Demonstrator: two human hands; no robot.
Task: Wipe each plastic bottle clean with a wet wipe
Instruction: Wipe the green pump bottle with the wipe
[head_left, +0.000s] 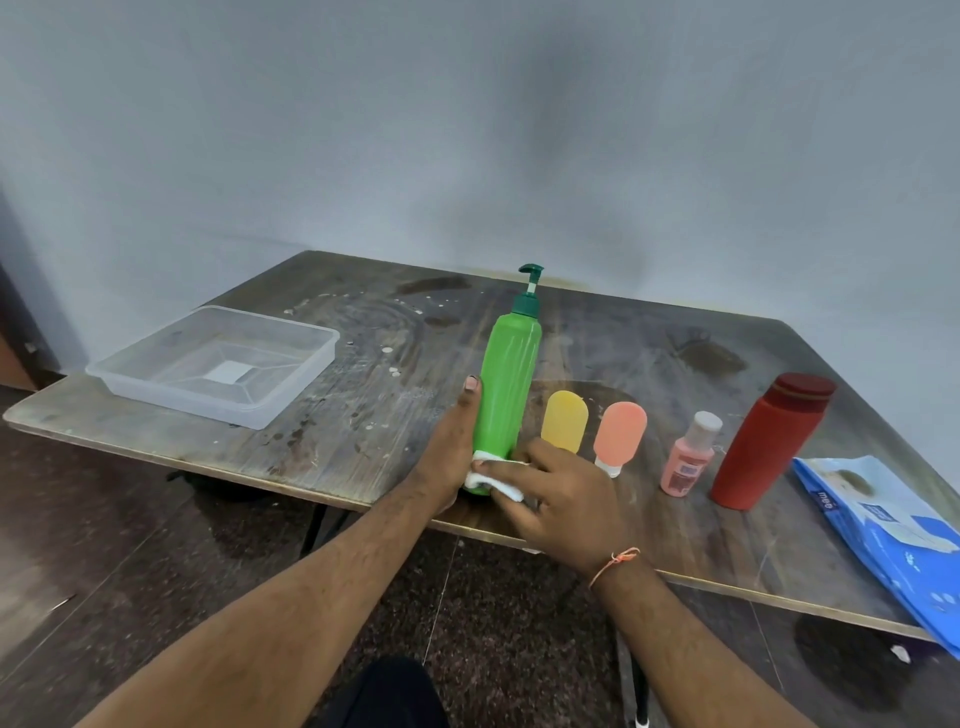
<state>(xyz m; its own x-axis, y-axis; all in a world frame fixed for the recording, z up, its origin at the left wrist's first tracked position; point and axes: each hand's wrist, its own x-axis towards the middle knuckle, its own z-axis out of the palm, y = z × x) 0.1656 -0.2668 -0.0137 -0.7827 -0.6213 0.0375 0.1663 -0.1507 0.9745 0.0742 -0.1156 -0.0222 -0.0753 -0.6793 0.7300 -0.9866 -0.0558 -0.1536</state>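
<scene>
Standing upright near the front edge of the table (363, 426): green pump bottle (508, 384), dark green pump head at the top. Gripping its lower left side, left hand (452, 457), thumb lying up along the plastic, other fingers hidden behind the bottle. Pressing a white wet wipe (493, 480) against the base of the bottle, right hand (558, 501), fingers curled over the wipe and pinching it to the plastic; orange thread around that wrist. Waiting in a row to the right, all on the table: yellow bottle (564, 421) just beside the green one, orange bottle (619, 434) standing cap down, small pink bottle (688, 460), tall red bottle (769, 441). Lying at the far right edge, blue wipes pack (893, 540). Sitting well apart on the left, clear plastic tray (156, 384).
</scene>
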